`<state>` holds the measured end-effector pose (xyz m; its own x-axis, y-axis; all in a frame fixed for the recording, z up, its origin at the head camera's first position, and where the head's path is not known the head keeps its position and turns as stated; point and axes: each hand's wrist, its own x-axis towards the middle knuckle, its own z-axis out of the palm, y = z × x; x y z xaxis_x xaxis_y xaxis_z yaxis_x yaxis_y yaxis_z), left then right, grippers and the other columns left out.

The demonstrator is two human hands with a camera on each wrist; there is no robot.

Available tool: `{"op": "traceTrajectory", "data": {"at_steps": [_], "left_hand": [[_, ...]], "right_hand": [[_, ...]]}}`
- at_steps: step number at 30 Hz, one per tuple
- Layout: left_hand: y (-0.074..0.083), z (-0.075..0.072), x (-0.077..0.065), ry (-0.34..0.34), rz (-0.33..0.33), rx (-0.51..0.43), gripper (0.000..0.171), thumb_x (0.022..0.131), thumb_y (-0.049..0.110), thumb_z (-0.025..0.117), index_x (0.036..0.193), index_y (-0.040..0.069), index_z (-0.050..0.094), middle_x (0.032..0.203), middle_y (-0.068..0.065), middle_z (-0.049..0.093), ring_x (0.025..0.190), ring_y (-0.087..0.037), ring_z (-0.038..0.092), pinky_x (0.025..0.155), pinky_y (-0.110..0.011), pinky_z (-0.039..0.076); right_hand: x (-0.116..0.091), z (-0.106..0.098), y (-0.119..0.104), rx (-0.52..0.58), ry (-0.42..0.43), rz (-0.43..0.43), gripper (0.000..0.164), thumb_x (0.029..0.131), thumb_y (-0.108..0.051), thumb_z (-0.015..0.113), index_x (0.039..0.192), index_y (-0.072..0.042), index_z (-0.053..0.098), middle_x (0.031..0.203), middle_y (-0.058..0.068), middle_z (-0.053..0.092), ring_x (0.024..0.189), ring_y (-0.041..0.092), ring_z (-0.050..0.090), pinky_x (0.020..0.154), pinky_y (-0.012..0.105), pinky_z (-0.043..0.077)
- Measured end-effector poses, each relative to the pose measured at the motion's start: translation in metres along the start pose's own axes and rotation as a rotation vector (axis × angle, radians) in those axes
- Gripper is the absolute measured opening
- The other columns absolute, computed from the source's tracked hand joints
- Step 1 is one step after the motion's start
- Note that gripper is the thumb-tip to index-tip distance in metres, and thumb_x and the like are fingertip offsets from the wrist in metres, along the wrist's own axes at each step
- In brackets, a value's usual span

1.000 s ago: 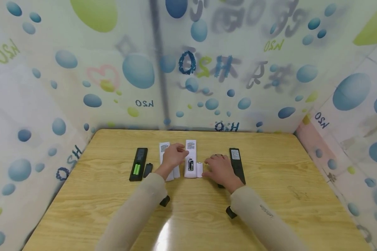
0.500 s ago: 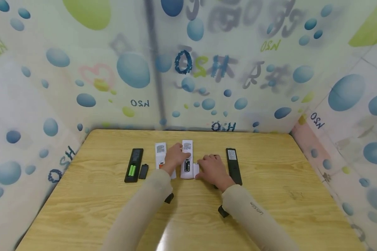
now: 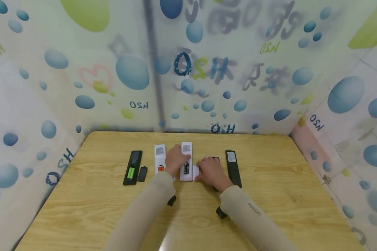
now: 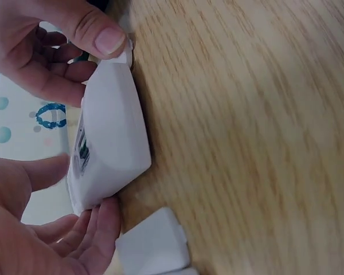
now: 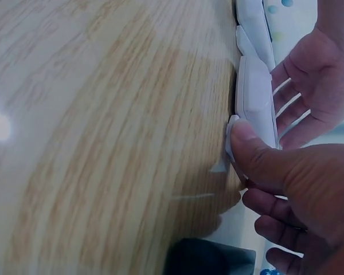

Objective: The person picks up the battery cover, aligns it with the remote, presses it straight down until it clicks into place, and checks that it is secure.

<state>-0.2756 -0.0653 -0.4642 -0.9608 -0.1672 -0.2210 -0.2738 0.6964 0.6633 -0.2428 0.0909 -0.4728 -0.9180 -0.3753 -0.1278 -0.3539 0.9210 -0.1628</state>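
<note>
Face down lies a white remote control [image 3: 186,172] with its battery bay uncovered and batteries visible inside. My left hand [image 3: 177,158] rests beside it, fingers touching its left side and thumb over its back, as the left wrist view [image 4: 23,229] also shows. Flat at its right side is a white battery cover [image 3: 196,171]. My right hand [image 3: 212,170] pinches this battery cover, the thumb on its near end in the right wrist view [image 5: 232,140]. A second white remote [image 3: 160,153], with orange batteries, is partly hidden by my left hand.
Left on the wooden table [image 3: 264,223] lie a black remote [image 3: 133,167] with green batteries and its loose black cover [image 3: 142,174]. Another black remote [image 3: 233,167] lies to the right. A dark object [image 3: 216,159] is mostly behind my right hand. A patterned wall [image 3: 188,104] stands behind.
My right hand has moved left onto the white battery cover and taken hold of it. My left hand has come closer to the middle white remote. The head view has shifted slightly.
</note>
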Motion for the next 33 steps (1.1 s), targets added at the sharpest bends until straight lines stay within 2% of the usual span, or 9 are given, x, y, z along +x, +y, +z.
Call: {"op": "traceTrajectory", "data": {"at_steps": [5,13,23,30,33], "left_hand": [[0.003,0.000,-0.002,-0.004,-0.038,-0.032,0.055,0.087,0.025,0.070,0.134,0.005,0.051,0.125,-0.015,0.062,0.108,-0.029,0.059,0.098,-0.042,0.050],[0.006,0.002,-0.003,-0.002,-0.068,-0.050,0.052,0.085,0.025,0.072,0.130,0.006,0.053,0.118,-0.014,0.063,0.104,-0.028,0.060,0.093,-0.040,0.051],[0.006,0.002,-0.003,0.008,-0.067,-0.090,0.053,0.085,0.026,0.073,0.130,0.006,0.054,0.117,-0.013,0.064,0.103,-0.028,0.061,0.093,-0.040,0.051],[0.004,0.005,0.003,0.001,-0.070,-0.112,0.054,0.086,0.029,0.071,0.134,0.010,0.053,0.127,-0.010,0.062,0.110,-0.026,0.060,0.097,-0.040,0.050],[0.002,0.007,0.005,-0.014,-0.058,-0.138,0.054,0.087,0.030,0.070,0.134,0.011,0.052,0.128,-0.009,0.062,0.109,-0.024,0.060,0.095,-0.039,0.051]], "right_hand": [[0.003,0.003,0.002,0.033,0.025,0.015,0.054,0.074,-0.049,0.081,0.114,-0.017,0.068,0.114,0.002,0.068,0.107,0.024,0.056,0.104,0.048,0.039],[0.004,0.001,0.002,0.042,0.051,0.031,0.052,0.069,-0.048,0.085,0.106,-0.016,0.069,0.100,0.000,0.069,0.097,0.022,0.058,0.103,0.048,0.040],[0.002,-0.005,0.005,0.060,0.091,0.060,0.028,0.078,-0.038,0.081,0.096,-0.018,0.072,0.084,-0.004,0.066,0.083,0.018,0.053,0.086,0.039,0.041],[-0.002,-0.014,0.009,0.077,0.114,0.042,0.018,0.083,-0.038,0.077,0.086,-0.021,0.072,0.078,-0.007,0.066,0.080,0.017,0.053,0.085,0.039,0.042],[-0.006,-0.019,0.011,0.097,0.125,0.033,0.016,0.083,-0.036,0.077,0.082,-0.022,0.071,0.074,-0.008,0.065,0.079,0.016,0.053,0.087,0.042,0.043]]}}
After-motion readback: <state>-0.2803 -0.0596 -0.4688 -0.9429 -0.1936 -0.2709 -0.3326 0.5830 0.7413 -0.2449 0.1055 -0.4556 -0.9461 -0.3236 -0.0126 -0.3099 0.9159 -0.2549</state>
